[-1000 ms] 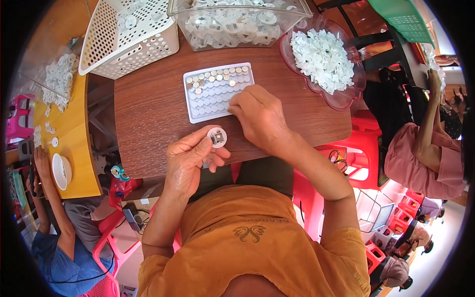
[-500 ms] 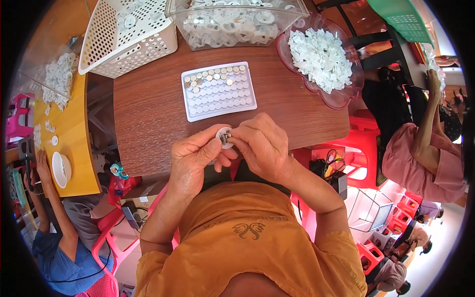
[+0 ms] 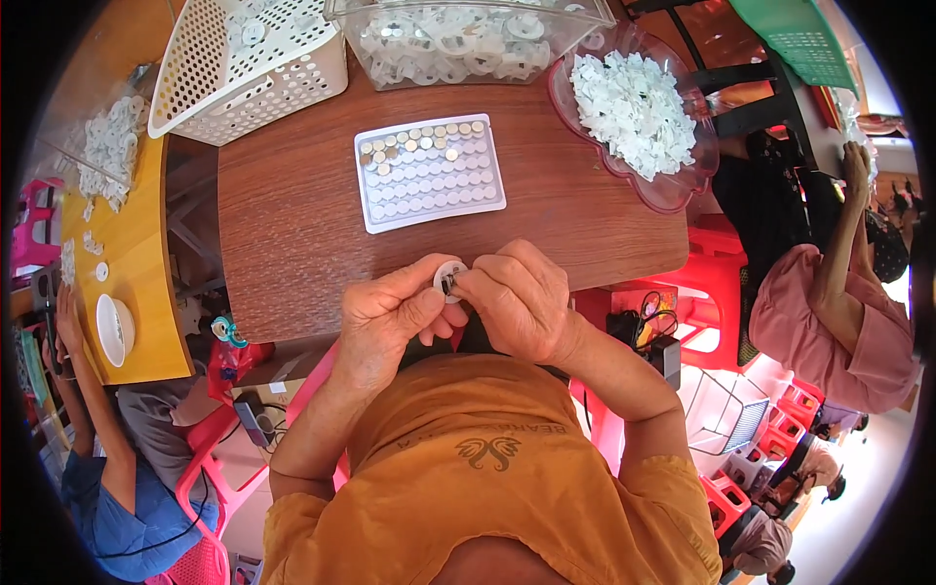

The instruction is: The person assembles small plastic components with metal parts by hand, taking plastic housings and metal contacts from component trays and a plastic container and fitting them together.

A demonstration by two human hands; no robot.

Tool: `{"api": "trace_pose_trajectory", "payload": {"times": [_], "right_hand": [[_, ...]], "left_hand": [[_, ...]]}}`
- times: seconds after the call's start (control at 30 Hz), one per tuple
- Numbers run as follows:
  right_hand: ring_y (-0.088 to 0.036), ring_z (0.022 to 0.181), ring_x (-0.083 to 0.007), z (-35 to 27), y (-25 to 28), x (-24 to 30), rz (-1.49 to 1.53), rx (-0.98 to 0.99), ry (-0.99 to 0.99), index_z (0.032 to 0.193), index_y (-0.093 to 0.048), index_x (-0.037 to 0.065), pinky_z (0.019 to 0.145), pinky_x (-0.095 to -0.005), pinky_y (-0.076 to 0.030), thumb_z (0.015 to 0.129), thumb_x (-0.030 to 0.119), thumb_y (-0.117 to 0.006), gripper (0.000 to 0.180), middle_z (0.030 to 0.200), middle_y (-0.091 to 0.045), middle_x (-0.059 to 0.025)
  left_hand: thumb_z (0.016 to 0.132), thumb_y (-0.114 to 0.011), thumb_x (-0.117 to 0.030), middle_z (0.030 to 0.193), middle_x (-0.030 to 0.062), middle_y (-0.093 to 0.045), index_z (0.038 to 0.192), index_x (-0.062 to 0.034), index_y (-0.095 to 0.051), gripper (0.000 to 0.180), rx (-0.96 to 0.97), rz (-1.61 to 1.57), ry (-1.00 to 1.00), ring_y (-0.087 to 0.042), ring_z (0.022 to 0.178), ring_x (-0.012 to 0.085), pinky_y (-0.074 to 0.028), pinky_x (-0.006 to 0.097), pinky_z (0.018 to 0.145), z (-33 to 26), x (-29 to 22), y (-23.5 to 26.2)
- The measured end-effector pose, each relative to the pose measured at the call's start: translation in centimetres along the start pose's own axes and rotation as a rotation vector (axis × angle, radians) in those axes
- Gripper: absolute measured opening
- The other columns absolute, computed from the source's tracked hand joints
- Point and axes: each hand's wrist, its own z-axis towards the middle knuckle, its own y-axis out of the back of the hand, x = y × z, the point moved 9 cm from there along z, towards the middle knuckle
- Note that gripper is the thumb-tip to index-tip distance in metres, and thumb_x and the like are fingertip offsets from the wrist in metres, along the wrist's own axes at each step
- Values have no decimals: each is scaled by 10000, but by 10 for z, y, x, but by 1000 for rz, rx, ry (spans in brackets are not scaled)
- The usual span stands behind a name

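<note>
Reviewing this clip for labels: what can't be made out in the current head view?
- Small white ring: mostly covered by fingers of the left hand and right hand.
- Dark bit at its centre: too small to identify.
- Clear tub and white basket: cut off by the top edge.
- Pieces in the white tray: too small to identify.
</note>
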Motion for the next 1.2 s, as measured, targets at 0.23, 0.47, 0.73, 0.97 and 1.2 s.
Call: {"api": "trace_pose_trajectory", "payload": {"times": [0.23,0.47,0.73,0.97,1.2], "right_hand": [[-491,595,-245,1,-3,-3,90,48,-58,844,-560,-40,490,-328,-431,488,45,-614,370,755,-511,-104],[-509,569,-224,7,2,-2,98,44,-68,805,-588,-20,452,-301,-412,542,43,-649,277,740,-565,-97],[-524,588,-227,6,4,-11,151,73,-177,806,-579,16,494,-295,-428,618,27,-693,221,723,-559,-85],[-570,641,-150,-12,-3,-29,362,96,-602,847,-562,29,575,-268,-461,736,22,-704,181,735,-573,-75],[-554,712,-57,-39,-19,-47,779,51,-1022,841,-553,13,615,-204,-464,773,-42,-660,138,783,-600,-17]], "left_hand": [[901,-571,-212,786,44,-654,1191,-24,-570,346,35,78,15,-554,633,55,-415,173,541,-5,4,0],[905,-566,-217,793,36,-649,1207,-30,-559,356,48,80,52,-545,644,51,-416,171,552,-8,7,-3],[898,-577,-228,803,38,-648,1213,-35,-557,370,56,78,3,-544,648,49,-420,168,556,-8,1,-7],[898,-575,-238,799,38,-648,1207,-44,-565,365,66,124,-23,-546,639,51,-420,166,548,-9,-2,-6],[905,-565,-222,785,16,-626,1222,-55,-555,358,61,153,-38,-517,631,40,-404,161,534,-10,-2,-11]]}}
